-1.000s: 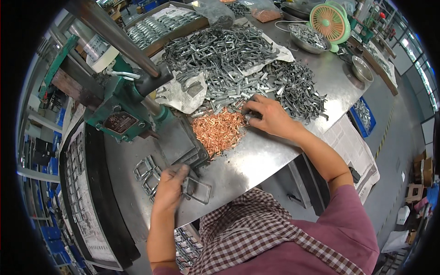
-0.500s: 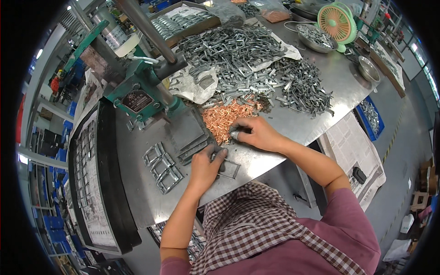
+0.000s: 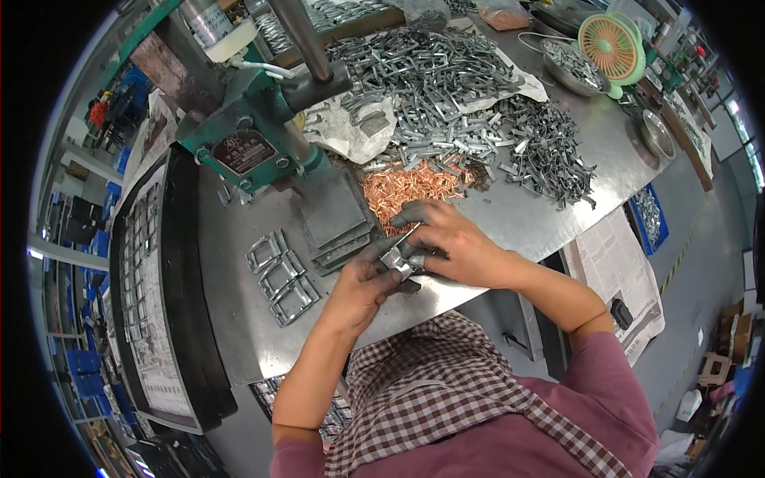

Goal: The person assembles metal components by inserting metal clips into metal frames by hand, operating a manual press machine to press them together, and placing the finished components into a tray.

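Observation:
Above the table's front edge, both my hands meet around a silver metal buckle (image 3: 396, 262). My left hand (image 3: 360, 293) pinches it between thumb and fingers. My right hand (image 3: 460, 248) closes on its other side, thumb against the metal; a thin straight edge or rod shows between its fingers. Fingers cover much of the buckle. Just behind my hands lies a heap of small copper-coloured pins (image 3: 410, 191). Left of my left hand, several rectangular metal buckle frames (image 3: 280, 275) lie in a row on the metal table (image 3: 247, 338).
A green press (image 3: 247, 131) with a flat base plate (image 3: 335, 215) stands at the left. Beyond the pins spreads a big pile of metal clips (image 3: 430, 72). A black-rimmed tray (image 3: 215, 350) stands far left; a fan (image 3: 610, 49) and bowls (image 3: 657, 134) are at the back right.
My right hand has come from the copper pins to my left hand. The buckle frame, earlier low by the table, is now lifted and tilted between both hands. The view has shifted slightly.

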`<move>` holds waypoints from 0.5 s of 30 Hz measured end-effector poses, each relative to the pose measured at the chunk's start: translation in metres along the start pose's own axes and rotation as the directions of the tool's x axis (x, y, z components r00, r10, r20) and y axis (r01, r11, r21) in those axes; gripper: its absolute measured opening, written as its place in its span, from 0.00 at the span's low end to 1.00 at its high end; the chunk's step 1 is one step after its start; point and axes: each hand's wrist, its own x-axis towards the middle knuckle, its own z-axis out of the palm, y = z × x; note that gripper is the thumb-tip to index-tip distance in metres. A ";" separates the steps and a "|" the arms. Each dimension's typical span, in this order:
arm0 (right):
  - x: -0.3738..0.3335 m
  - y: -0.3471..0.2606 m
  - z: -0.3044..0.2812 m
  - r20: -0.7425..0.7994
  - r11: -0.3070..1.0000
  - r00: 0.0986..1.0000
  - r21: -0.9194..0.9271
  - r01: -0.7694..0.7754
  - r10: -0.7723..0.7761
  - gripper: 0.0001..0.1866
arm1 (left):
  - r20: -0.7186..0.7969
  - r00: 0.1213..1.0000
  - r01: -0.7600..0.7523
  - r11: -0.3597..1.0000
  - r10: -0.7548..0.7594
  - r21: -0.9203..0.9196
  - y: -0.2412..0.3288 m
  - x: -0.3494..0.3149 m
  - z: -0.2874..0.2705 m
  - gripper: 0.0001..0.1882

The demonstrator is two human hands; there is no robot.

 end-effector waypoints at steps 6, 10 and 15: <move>0.008 -0.006 -0.009 0.113 0.996 0.994 -0.088 0.012 -0.002 0.11 | 0.020 0.999 0.040 0.988 -0.037 -0.148 -0.001 0.001 -0.003 0.22; 0.014 -0.007 -0.016 0.139 0.999 0.990 -0.034 0.006 -0.002 0.12 | 0.009 0.999 0.050 0.960 -0.049 -0.275 -0.004 0.004 -0.001 0.20; 0.041 0.010 -0.042 -0.169 0.981 0.985 -0.192 -0.001 -0.032 0.11 | -0.035 0.999 -0.016 0.979 0.009 -0.203 0.017 -0.008 -0.014 0.21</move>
